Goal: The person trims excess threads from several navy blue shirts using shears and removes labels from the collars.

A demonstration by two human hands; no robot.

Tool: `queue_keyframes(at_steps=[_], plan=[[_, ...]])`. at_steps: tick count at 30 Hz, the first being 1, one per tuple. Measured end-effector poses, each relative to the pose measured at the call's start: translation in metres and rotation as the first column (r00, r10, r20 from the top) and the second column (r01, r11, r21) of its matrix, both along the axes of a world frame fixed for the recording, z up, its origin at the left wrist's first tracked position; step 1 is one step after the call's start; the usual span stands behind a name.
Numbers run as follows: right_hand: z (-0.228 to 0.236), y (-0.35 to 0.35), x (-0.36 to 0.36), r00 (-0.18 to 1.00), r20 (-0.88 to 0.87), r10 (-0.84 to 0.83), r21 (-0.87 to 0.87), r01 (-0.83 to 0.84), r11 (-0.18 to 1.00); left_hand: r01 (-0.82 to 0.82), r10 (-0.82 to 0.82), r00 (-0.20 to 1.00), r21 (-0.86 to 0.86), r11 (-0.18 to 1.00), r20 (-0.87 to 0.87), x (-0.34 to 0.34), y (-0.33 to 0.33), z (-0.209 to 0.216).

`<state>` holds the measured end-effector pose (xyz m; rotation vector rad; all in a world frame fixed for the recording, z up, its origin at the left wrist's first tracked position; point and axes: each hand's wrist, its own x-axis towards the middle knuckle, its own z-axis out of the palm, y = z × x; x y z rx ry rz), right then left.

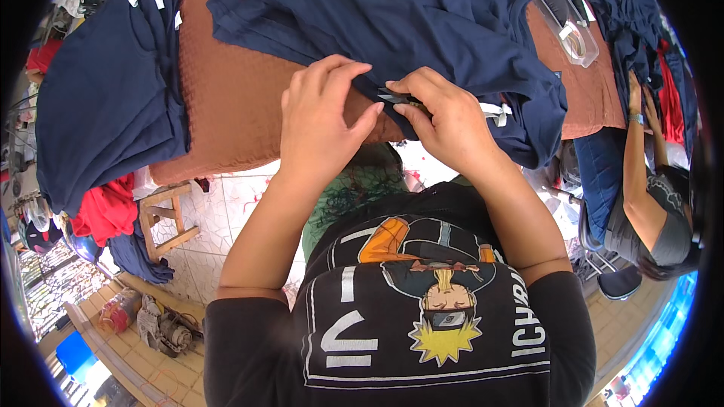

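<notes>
View: head camera, the only one reaching my remote post.
Garment position: I find a dark navy garment of soft, matt cloth (422, 22) spread and rumpled over the surface (241, 94), which wears a brown textured cover; a narrow strip of its near edge lies between the two hands.
Garment handling: I judge it light, limp and pliable, with little slip; unlikely to break, though blades could nick it.
Garment hold: I would pinch a single layer at the near edge, well clear of the cutting points, and draw it taut.
Tool: small dark hand snips with pointed metal blades (391, 97), tips at the garment's near edge; whether they bite cloth I cannot tell.
Tool handling: I judge them light and stiff, best held by the grips behind the blades.
Right hand (450, 117): fingers (428, 89) closed around the snips, thumb opposing the forefinger.
Left hand (320, 109): released, thumb and forefinger spread well apart and curved, nothing visible in the gap; contact of the other fingers with cloth not verifiable.
Adjacent: pile of flat navy garments (113, 98) on the left; clear plastic tray (578, 45) on the right.
</notes>
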<state>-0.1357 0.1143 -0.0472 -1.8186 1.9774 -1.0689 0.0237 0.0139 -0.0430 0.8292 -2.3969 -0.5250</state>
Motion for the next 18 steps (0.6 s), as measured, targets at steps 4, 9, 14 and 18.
queue_keyframes(at_steps=[4,9,14,18], plan=[[0.000,0.001,0.000,1.000,0.024,-0.003,0.003,0.002,1.000,0.070,-0.068,0.998,-0.176,0.982,0.016,-0.007,-0.012,-0.019],[0.000,0.002,-0.001,1.000,0.023,-0.003,0.002,0.003,1.000,0.046,-0.060,0.996,-0.216,0.975,-0.061,-0.008,-0.020,-0.026],[-0.002,0.000,-0.002,0.998,0.059,-0.019,-0.012,0.020,1.000,0.037,-0.054,0.996,-0.222,0.974,-0.072,0.004,-0.013,-0.025],[-0.002,0.000,0.000,0.999,0.045,-0.019,-0.039,0.021,0.999,0.043,-0.057,0.995,-0.177,0.983,-0.077,0.010,-0.005,-0.025]])
